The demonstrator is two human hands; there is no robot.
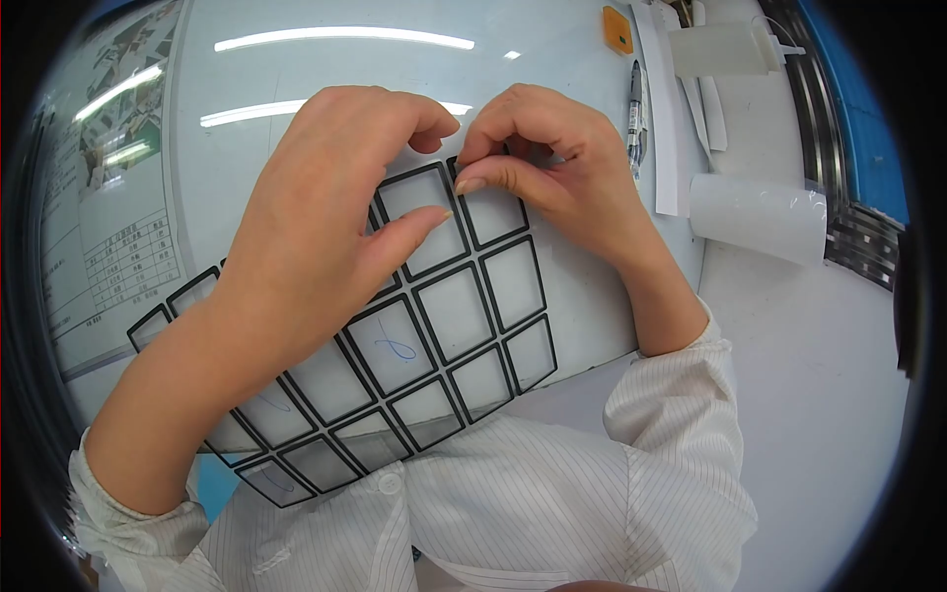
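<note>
A clear sheet with rows of black rectangular frames (454, 311) lies tilted in front of me, its near edge reaching over my striped shirt. Some of its panes carry blue pen marks. My left hand (330, 202) is over the sheet's far left part, thumb and curled forefinger apart with nothing seen between them; it hides several frames. At the far right corner, my right hand (547, 158) pinches the sheet's edge between thumb and forefinger, beside a frame's corner. Its other fingers are curled, and the exact contact is partly hidden.
The table top (296, 74) is glossy and reflects ceiling lights. A printed sheet (128, 227) lies at the left. On the right are an orange block (618, 30), a pen (634, 113), a white paper strip (666, 148), a translucent bottle (725, 49) and a white roll (758, 219).
</note>
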